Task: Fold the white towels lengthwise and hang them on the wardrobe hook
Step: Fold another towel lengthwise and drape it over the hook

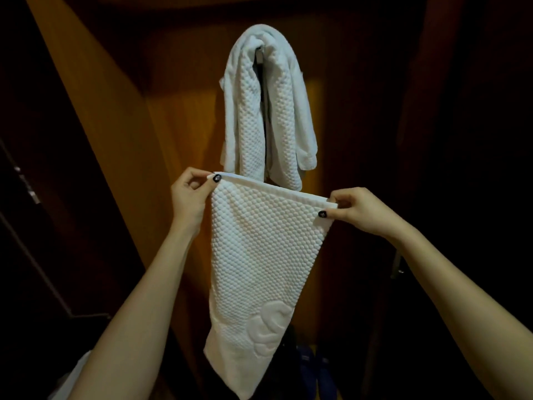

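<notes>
In wardrobe (178, 122), hung towels (259, 111), maybe shoes (314, 368) below, pinched towel (259, 255)

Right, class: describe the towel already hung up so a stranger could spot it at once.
Find the wooden wardrobe back panel. High at its middle, a white towel drapes over a hook. Unlike the held towel below, it hangs bunched and untouched.

1 white textured towel (268, 111) drapes over the hook (259, 52); the 2nd towel (259, 255) hangs below, seemingly folded lengthwise.
</notes>
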### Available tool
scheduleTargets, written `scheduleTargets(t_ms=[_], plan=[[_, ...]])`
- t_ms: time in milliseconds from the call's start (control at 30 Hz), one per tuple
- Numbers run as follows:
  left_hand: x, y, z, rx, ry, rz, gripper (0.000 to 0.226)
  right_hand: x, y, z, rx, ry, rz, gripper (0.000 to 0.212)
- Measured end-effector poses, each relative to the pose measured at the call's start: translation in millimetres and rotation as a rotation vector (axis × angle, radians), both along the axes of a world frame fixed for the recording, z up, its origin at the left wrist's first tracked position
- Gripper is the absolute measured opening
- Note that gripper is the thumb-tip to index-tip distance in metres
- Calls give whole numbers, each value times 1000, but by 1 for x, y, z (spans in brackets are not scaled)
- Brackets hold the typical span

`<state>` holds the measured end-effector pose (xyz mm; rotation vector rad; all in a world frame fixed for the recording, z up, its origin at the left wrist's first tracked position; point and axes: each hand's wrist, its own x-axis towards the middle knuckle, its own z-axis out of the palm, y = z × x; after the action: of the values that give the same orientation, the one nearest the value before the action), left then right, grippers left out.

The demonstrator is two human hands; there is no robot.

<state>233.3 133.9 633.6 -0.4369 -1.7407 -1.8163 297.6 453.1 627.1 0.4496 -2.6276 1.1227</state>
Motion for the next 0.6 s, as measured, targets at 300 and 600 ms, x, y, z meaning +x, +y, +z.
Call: scheduleTargets(t_ms=[300, 600], plan=[[3, -21, -8, -356, 44, 189, 40, -27, -15, 1, -296, 238, -192, 15], [8, 24, -57, -414, -181, 319, 16, -35, -18, -24, 85, 159, -366, 9]])
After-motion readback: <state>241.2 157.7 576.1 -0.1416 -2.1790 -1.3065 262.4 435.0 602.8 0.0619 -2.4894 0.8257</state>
